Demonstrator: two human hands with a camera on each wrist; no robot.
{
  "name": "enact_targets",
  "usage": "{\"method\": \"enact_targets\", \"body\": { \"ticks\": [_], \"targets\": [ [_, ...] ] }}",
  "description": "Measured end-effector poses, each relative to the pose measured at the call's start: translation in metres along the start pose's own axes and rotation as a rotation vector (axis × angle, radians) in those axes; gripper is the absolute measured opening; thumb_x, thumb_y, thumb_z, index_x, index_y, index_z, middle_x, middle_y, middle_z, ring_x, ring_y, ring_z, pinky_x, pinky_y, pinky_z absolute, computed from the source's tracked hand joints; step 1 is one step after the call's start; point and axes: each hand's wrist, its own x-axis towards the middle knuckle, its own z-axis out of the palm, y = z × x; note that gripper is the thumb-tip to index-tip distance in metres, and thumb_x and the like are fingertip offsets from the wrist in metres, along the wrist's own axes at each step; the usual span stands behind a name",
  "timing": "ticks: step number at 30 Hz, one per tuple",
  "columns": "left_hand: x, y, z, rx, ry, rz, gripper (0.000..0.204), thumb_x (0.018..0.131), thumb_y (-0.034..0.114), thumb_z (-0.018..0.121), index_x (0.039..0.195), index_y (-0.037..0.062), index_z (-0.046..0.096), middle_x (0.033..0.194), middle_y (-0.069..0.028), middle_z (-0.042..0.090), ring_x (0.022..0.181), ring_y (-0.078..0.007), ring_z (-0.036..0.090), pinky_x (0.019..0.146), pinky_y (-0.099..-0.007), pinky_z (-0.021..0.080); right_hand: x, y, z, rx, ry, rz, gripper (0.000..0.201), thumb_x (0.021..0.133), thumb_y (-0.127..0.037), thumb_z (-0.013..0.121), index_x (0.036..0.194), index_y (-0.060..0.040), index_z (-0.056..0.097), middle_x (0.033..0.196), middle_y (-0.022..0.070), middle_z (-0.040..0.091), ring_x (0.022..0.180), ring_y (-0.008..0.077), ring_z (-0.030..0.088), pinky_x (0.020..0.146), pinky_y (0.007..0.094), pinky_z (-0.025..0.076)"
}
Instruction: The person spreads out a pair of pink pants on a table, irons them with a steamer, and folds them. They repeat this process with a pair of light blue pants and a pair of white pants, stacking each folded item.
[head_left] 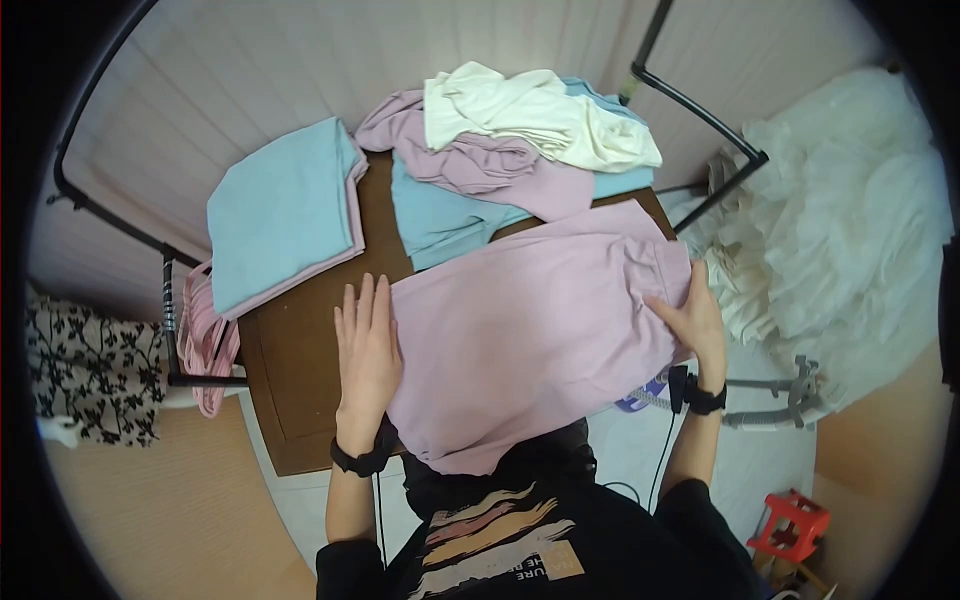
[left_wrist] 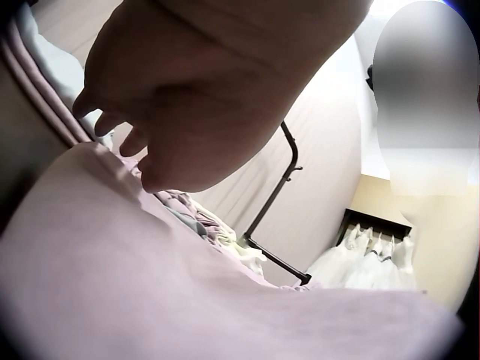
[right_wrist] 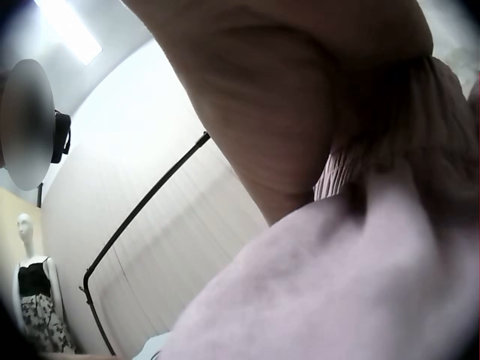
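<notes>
A pink garment (head_left: 530, 310) lies folded into a broad panel over the brown table, its near edge hanging past the front. My left hand (head_left: 368, 350) rests along its left edge with fingers straight. In the left wrist view, the left hand (left_wrist: 187, 97) is above the pink cloth (left_wrist: 135, 270). My right hand (head_left: 703, 325) grips the bunched right end, thumb over the cloth and fingers at the outer edge. Ribbed fabric (right_wrist: 337, 176) shows beside the right palm (right_wrist: 262, 112) in the right wrist view, where the fingertips are hidden.
On the brown table (head_left: 300, 390), a folded blue-and-pink stack (head_left: 285, 215) lies left. A loose heap of white (head_left: 540, 110), pink and blue clothes lies behind. Black rack bars (head_left: 700, 110) flank the table. Pink hangers (head_left: 207, 340) hang left; white ruffled fabric (head_left: 850, 210) stands right.
</notes>
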Motion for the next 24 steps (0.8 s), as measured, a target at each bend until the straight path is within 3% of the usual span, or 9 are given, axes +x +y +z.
{"method": "enact_targets", "body": {
  "ticks": [4,7,12,14,18,20,22,23,24],
  "targets": [
    [-0.012,-0.009,0.002,-0.009,-0.045,0.016,0.063,0.092,-0.001,0.06,0.153,0.0016,0.046,0.144,-0.0237,0.052,0.135,-0.0438,0.048,0.114,-0.0562,0.038,-0.009,-0.025,-0.019,0.027,-0.061,-0.297,0.072,0.075,-0.024,0.087,0.134,-0.0052,0.05,0.1,0.0269,0.069,0.089,0.0497,0.067,0.075,0.0509,0.052],
    [-0.023,-0.003,-0.014,-0.085,-0.052,-0.1,0.056,0.09,0.002,0.064,0.145,0.0019,0.053,0.126,-0.0208,0.058,0.118,-0.0385,0.056,0.102,-0.0523,0.044,-0.001,-0.07,-0.059,-0.079,-0.15,-0.325,0.069,0.071,-0.017,0.086,0.132,-0.0053,0.056,0.092,0.0207,0.066,0.073,0.0397,0.065,0.068,0.0451,0.051],
    [-0.061,-0.006,-0.029,-0.155,-0.235,-0.176,0.027,0.085,0.02,0.075,0.103,0.0049,0.063,0.09,-0.018,0.068,0.087,-0.0417,0.066,0.078,-0.0512,0.052,0.041,-0.166,-0.099,-0.133,-0.105,-0.692,0.064,0.067,0.0,0.08,0.129,-0.0082,0.066,0.1,0.013,0.067,0.069,0.0277,0.067,0.063,0.0364,0.053],
    [-0.079,-0.004,-0.034,-0.21,-0.339,-0.183,0.031,0.08,0.025,0.078,0.094,0.0028,0.062,0.076,-0.021,0.065,0.076,-0.0451,0.066,0.067,-0.0528,0.052,0.068,-0.199,-0.099,-0.167,-0.002,-0.817,0.071,0.067,0.001,0.08,0.135,-0.0106,0.064,0.105,0.0125,0.07,0.078,0.0309,0.069,0.069,0.0371,0.056],
    [-0.1,0.024,-0.053,-0.337,-0.449,-0.232,0.035,0.079,0.029,0.077,0.086,-0.002,0.062,0.072,-0.0257,0.063,0.072,-0.0469,0.065,0.067,-0.0509,0.052,0.122,-0.248,-0.058,-0.239,0.38,-1.045,0.089,0.068,0.0,0.084,0.149,-0.0155,0.053,0.137,0.0147,0.062,0.118,0.039,0.061,0.098,0.0442,0.051],
    [-0.106,0.03,-0.059,-0.347,-0.518,-0.223,0.034,0.082,0.025,0.078,0.086,-0.004,0.061,0.072,-0.0258,0.062,0.066,-0.0424,0.065,0.064,-0.0445,0.052,0.118,-0.233,-0.036,-0.248,0.36,-1.048,0.088,0.07,-0.004,0.085,0.151,-0.016,0.051,0.142,0.0152,0.058,0.122,0.0394,0.058,0.101,0.0452,0.049],
    [-0.111,0.036,-0.063,-0.54,-0.399,-0.436,0.03,0.084,0.018,0.08,0.086,-0.0059,0.061,0.069,-0.0231,0.062,0.06,-0.0309,0.065,0.063,-0.0374,0.052,0.083,-0.217,-0.026,-0.172,0.22,-0.978,0.075,0.081,-0.015,0.081,0.15,-0.0122,0.052,0.143,0.0177,0.057,0.125,0.0397,0.057,0.104,0.0455,0.048],
    [-0.117,0.031,-0.059,-0.598,-0.374,-0.439,0.021,0.089,0.006,0.077,0.091,-0.0041,0.058,0.074,-0.0158,0.069,0.063,-0.0142,0.063,0.063,-0.028,0.05,0.068,-0.197,-0.017,-0.074,0.23,-1.039,0.054,0.087,-0.021,0.076,0.137,-0.0075,0.06,0.123,0.015,0.067,0.108,0.0381,0.064,0.092,0.0455,0.051],
    [-0.126,0.024,-0.053,-0.61,-0.385,-0.437,0.021,0.089,0.006,0.077,0.091,-0.0041,0.058,0.074,-0.0158,0.069,0.063,-0.0142,0.063,0.063,-0.028,0.05,0.044,-0.174,-0.009,0.038,0.099,-0.918,0.042,0.089,-0.022,0.074,0.126,-0.0044,0.066,0.108,0.0149,0.071,0.092,0.0358,0.067,0.08,0.0423,0.053]
  ]
}}
